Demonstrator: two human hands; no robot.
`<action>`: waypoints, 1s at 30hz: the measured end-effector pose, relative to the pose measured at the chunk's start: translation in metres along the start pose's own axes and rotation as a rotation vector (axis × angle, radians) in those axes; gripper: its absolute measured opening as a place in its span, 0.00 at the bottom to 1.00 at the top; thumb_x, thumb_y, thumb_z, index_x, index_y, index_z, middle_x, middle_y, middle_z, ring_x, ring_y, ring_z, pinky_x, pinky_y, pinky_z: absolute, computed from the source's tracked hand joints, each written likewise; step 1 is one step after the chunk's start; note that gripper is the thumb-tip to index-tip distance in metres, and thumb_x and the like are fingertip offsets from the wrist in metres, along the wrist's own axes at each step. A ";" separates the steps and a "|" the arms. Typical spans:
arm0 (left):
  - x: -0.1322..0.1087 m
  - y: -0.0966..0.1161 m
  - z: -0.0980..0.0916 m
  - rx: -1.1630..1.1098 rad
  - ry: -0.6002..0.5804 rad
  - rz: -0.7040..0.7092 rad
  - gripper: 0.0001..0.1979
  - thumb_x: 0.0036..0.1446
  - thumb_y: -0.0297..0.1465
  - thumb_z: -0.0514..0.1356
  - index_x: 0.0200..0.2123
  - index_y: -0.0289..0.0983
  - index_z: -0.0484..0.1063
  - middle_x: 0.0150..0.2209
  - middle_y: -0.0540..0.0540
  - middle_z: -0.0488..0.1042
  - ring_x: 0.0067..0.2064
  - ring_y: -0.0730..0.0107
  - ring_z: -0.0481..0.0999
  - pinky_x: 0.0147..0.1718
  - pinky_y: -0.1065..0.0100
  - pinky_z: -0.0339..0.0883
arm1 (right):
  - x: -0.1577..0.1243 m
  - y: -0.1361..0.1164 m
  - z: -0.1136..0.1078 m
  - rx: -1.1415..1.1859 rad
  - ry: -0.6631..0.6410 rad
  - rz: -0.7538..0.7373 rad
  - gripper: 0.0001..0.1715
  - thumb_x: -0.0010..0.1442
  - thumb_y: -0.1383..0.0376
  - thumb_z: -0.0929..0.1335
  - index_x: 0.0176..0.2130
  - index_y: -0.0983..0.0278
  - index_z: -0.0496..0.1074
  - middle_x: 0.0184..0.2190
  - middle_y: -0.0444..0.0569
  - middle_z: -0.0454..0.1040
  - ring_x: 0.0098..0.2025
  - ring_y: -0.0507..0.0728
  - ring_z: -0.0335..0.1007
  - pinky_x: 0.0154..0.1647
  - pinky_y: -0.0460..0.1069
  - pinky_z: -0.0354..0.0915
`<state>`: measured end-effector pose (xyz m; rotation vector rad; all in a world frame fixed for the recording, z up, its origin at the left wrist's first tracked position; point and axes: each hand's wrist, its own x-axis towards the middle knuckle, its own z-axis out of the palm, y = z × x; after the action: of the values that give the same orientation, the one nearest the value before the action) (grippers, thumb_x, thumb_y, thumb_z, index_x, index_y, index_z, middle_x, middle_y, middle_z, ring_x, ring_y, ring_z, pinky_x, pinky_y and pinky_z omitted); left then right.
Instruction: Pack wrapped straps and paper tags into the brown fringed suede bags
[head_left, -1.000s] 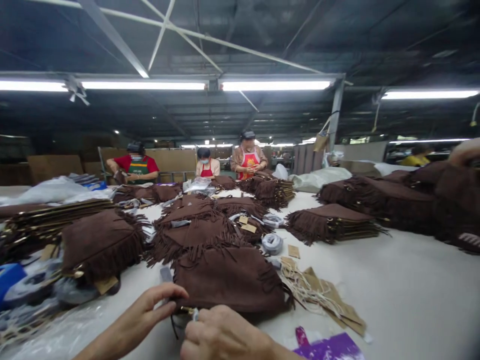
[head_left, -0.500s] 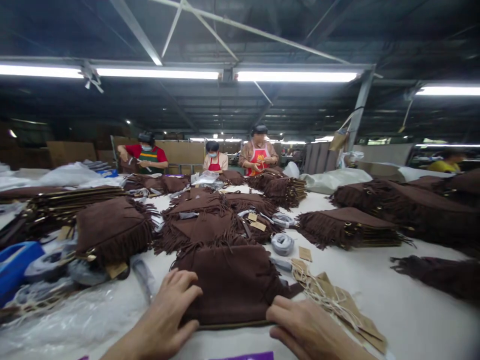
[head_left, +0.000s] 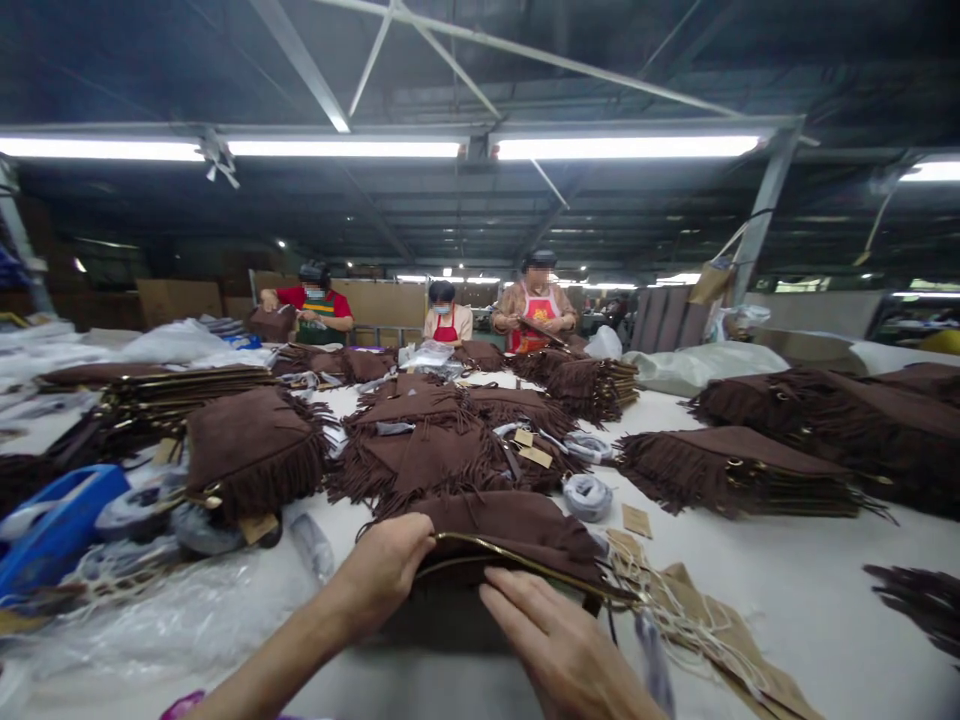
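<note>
A brown suede fringed bag (head_left: 517, 530) lies on the white table (head_left: 795, 580) right in front of me. My left hand (head_left: 382, 575) grips its near left edge by the gold zipper and lifts it, fingers closed on the suede. Beside it, my right hand (head_left: 559, 645) lies under the raised zipper edge with fingers stretched out flat, pointing into the bag's opening.
Stacks of the same brown fringed bags (head_left: 735, 470) cover the table, with paper tags on strings (head_left: 705, 625) at right and clear plastic bags (head_left: 150, 620) and a blue object (head_left: 56, 525) at left. Three people (head_left: 536, 310) work at the far end.
Both hands lay flat on the bag half a second ago. Now my left hand has lifted its near edge and my right hand has moved in under the zipper.
</note>
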<state>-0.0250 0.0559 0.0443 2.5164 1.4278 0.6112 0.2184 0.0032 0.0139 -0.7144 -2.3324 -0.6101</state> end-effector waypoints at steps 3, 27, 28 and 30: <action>-0.005 0.009 0.000 -0.047 -0.031 0.022 0.13 0.65 0.31 0.45 0.26 0.40 0.57 0.27 0.50 0.67 0.30 0.68 0.67 0.30 0.68 0.55 | 0.014 -0.007 0.004 -0.103 0.123 -0.079 0.21 0.67 0.74 0.56 0.49 0.68 0.73 0.46 0.54 0.79 0.45 0.56 0.74 0.46 0.48 0.70; -0.004 -0.006 0.020 -0.172 -0.061 0.022 0.13 0.64 0.31 0.47 0.25 0.39 0.57 0.26 0.51 0.66 0.29 0.70 0.65 0.30 0.71 0.55 | 0.001 -0.036 0.059 -0.092 0.049 -0.050 0.12 0.64 0.70 0.60 0.39 0.62 0.72 0.36 0.50 0.78 0.35 0.57 0.74 0.37 0.49 0.66; -0.005 -0.006 0.021 -0.167 -0.060 0.028 0.13 0.64 0.30 0.47 0.26 0.39 0.58 0.27 0.51 0.66 0.30 0.70 0.65 0.30 0.71 0.56 | 0.007 -0.035 0.056 -0.078 0.072 -0.048 0.11 0.65 0.67 0.61 0.41 0.62 0.72 0.40 0.52 0.78 0.40 0.59 0.74 0.41 0.51 0.67; -0.005 -0.006 0.022 -0.153 -0.049 0.032 0.12 0.64 0.29 0.48 0.26 0.39 0.60 0.27 0.51 0.67 0.30 0.70 0.66 0.31 0.71 0.56 | 0.013 -0.036 0.056 -0.069 0.066 -0.018 0.11 0.65 0.62 0.62 0.38 0.63 0.72 0.35 0.52 0.79 0.38 0.60 0.75 0.38 0.51 0.69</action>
<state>-0.0226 0.0556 0.0210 2.4221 1.2756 0.6347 0.1641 0.0126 -0.0253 -0.6949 -2.2687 -0.7151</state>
